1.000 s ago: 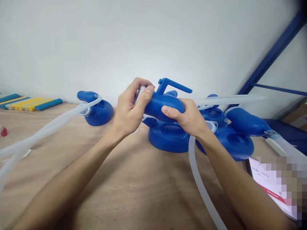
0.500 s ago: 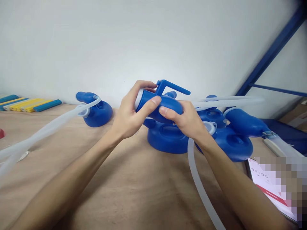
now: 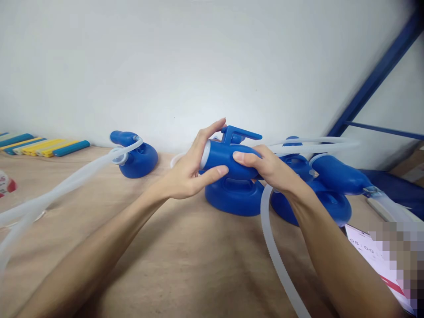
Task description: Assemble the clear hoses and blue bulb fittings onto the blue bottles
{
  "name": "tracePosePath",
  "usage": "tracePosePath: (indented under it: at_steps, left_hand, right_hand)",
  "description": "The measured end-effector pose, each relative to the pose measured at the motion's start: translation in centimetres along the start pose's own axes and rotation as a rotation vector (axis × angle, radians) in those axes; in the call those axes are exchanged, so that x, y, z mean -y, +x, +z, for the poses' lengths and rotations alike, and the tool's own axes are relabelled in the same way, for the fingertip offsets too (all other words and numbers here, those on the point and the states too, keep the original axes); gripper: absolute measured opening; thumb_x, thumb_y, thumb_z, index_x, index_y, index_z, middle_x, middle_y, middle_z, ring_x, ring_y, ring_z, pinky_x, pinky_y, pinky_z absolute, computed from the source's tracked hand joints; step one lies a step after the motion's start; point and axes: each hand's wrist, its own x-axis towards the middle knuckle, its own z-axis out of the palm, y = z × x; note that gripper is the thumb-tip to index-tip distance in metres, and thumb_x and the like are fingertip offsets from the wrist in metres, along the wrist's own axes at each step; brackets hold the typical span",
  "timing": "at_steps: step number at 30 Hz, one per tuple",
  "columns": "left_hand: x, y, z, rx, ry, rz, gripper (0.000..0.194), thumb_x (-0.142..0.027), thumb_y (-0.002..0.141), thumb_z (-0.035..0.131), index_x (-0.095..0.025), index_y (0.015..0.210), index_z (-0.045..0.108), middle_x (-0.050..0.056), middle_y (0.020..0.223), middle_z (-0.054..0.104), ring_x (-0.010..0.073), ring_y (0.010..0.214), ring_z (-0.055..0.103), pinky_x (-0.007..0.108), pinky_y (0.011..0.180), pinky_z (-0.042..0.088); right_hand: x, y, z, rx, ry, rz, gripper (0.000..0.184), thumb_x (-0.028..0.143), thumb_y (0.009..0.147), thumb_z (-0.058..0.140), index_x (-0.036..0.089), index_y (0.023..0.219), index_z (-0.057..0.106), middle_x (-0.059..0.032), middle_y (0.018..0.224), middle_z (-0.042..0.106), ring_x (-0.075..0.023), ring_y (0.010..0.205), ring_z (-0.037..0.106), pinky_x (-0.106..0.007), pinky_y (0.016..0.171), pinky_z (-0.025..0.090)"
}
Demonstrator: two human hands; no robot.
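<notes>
Between my hands, above the table, is a blue plastic urinal funnel [image 3: 221,153] with a white rim on its left end and an angular hook-shaped handle on top. My left hand [image 3: 185,176] cups the rim end; its thumb stretches along the lower front and a finger reaches up near the handle. With its thumb across the front, my right hand [image 3: 270,165] grips the funnel's right end; its other fingers are hidden behind. Just below stands a blue urinal bottle [image 3: 232,201] with a moulded grip, partly covered by the funnel.
Another blue bottle [image 3: 141,161] with a translucent hose [image 3: 66,183] stands left. At right are more bottles, another funnel [image 3: 341,174] and a ribbed hose [image 3: 274,238]. Yellow and blue strips [image 3: 46,146] lie back left. A phone [image 3: 367,249] lies front right.
The funnel has moved slightly down and right in view. My left thumb has slid lower off its upper front, and a left finger now points upward. My right thumb has shifted up.
</notes>
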Motion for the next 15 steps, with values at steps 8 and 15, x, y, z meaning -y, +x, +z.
tracePosePath:
  at_steps: [8,15]
  left_hand:
    - [1.1,0.2,-8.4,0.198,0.094,-0.263,0.045,-0.052,0.085,0.072,-0.023,0.12,0.073,0.008,0.114,0.072,0.0267,0.1,0.07,0.032,0.078,0.061]
    - [6.0,-1.3,-9.2,0.872,0.188,-1.015,0.056,-0.057,0.07,0.078,-0.021,0.113,0.077,0.013,0.116,0.073,0.032,0.1,0.071,0.027,0.059,0.059]
  right_hand:
    - [-1.3,0.4,-1.1,-0.16,-0.311,-0.177,0.057,0.069,0.1,0.049,0.018,0.099,0.074,-0.0088,0.1,0.074,-0.023,0.094,0.067,-0.034,0.082,0.048]
    - [-1.2,0.3,-1.2,-0.41,-0.613,-0.457,0.019,0.038,0.095,0.066,0.022,0.09,0.074,-0.0066,0.091,0.075,-0.0228,0.084,0.069,-0.038,0.077,0.052]
